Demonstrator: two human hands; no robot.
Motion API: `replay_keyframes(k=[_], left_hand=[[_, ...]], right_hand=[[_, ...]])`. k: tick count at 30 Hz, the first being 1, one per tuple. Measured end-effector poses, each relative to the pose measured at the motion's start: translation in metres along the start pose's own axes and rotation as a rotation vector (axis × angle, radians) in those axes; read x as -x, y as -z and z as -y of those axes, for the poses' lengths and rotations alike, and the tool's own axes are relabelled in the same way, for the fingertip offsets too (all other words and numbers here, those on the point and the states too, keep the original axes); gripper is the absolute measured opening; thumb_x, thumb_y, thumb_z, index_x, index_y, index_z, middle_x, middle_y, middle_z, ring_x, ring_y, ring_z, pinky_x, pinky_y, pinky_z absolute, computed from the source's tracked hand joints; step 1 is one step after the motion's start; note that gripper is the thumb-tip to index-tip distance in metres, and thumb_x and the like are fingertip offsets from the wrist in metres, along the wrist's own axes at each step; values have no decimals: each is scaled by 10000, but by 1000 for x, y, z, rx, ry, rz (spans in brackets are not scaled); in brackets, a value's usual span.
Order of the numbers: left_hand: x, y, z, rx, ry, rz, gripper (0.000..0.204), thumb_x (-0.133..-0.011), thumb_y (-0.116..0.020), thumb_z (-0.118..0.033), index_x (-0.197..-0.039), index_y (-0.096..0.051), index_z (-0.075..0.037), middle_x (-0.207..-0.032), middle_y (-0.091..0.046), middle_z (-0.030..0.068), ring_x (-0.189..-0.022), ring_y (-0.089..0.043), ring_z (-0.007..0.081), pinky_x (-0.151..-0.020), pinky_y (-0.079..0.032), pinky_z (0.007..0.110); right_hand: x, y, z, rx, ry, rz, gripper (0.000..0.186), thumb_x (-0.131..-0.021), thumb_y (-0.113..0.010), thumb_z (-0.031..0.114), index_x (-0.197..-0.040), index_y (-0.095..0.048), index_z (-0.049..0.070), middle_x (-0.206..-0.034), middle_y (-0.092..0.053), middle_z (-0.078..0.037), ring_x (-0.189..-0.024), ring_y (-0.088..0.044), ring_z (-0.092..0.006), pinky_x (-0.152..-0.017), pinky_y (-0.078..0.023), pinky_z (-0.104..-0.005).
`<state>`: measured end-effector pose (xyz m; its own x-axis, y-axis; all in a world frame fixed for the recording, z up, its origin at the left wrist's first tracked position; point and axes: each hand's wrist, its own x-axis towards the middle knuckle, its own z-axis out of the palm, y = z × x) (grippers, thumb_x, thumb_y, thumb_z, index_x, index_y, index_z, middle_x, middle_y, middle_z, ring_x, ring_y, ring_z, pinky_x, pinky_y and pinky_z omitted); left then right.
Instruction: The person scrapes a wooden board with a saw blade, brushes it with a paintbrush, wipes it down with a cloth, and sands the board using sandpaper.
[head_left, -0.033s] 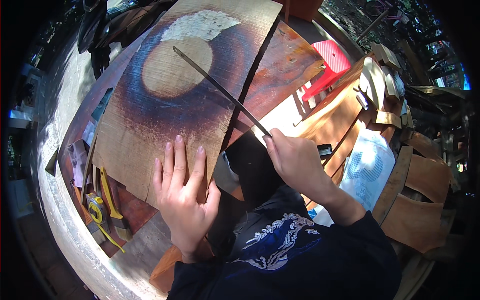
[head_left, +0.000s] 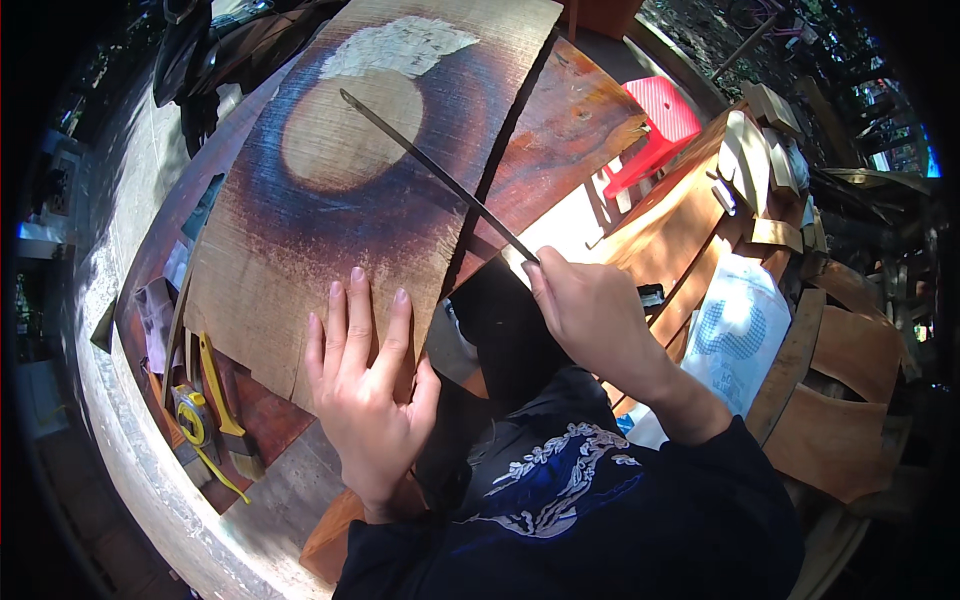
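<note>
Wooden board (head_left: 250,315), pale with a dark blue-brown scorched ring around a light round patch, lies tilted across the reddish-brown tabletop (head_left: 275,410); whitish rough patch at the ring's far side. Long thin dark metal rod (head_left: 437,172) slants over the board, far tip above the light round patch, near end past the board's right edge. Contact between rod and board: cannot tell.

Right hand (head_left: 597,310): fingers curled tight around the rod's near end. Left hand (head_left: 372,415): flat, palm down, fingers a little spread on the board's near part.

Left of the board, on the tabletop: yellow tape measure (head_left: 193,415) beside a yellow-handled brush (head_left: 222,390). Beyond the board's right edge: red stool (head_left: 665,120). Further right: white-and-blue packet (head_left: 740,310), then curved brown wood pieces (head_left: 835,430).
</note>
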<state>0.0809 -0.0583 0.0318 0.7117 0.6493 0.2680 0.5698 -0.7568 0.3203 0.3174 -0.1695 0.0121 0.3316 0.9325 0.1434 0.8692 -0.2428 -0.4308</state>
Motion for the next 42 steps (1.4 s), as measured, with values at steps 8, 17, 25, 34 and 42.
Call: replay_keyframes(k=[8, 17, 25, 34, 42], left_hand=[[-3, 3, 10, 14, -119, 75, 610, -848, -733, -148, -1457, -735, -127, -1668, -543, 201, -1570, -442, 488, -1280, -315, 614], [0, 13, 8, 66, -139, 128, 658, -807, -728, -97, -1465, -707, -104, -1654, -558, 186, -1565, -431, 511, -1279, -322, 617], [3, 25, 6, 65, -146, 179, 664, -790, -847, -162, -1439, -723, -94, -1605, -604, 196, -1540, -480, 477, -1264, -357, 632], [-10, 11, 7, 153, -177, 116, 662, -773, -878, -158, -1413, -737, -63, -1585, -617, 219, -1545, -492, 462, -1285, -355, 598], [-14, 11, 8, 191, -176, 150, 705, -747, -731, -39, -1452, -717, -75, -1615, -592, 214, -1551, -478, 480, -1291, -357, 600]], right_hand=[[7, -4, -5, -34, -4, -20, 248, -1126, -605, 237, -970, -593, 44, -660, -648, -159, -597, -690, -380, -533, -511, -475], [15, 6, 1, -26, -51, 37, 233, -1128, -604, 238, -1000, -617, 43, -668, -661, -151, -602, -700, -362, -528, -508, -463], [30, 8, 3, -55, -41, 34, 207, -1120, -617, 218, -1021, -633, 38, -673, -670, -153, -599, -701, -357, -517, -496, -452], [13, 17, 2, 37, -42, 130, 229, -1126, -608, 236, -1012, -635, 39, -665, -671, -159, -607, -709, -363, -546, -521, -468], [19, -1, -2, -55, -64, 66, 279, -1141, -588, 261, -959, -599, 49, -652, -659, -149, -595, -697, -379, -535, -508, -482]])
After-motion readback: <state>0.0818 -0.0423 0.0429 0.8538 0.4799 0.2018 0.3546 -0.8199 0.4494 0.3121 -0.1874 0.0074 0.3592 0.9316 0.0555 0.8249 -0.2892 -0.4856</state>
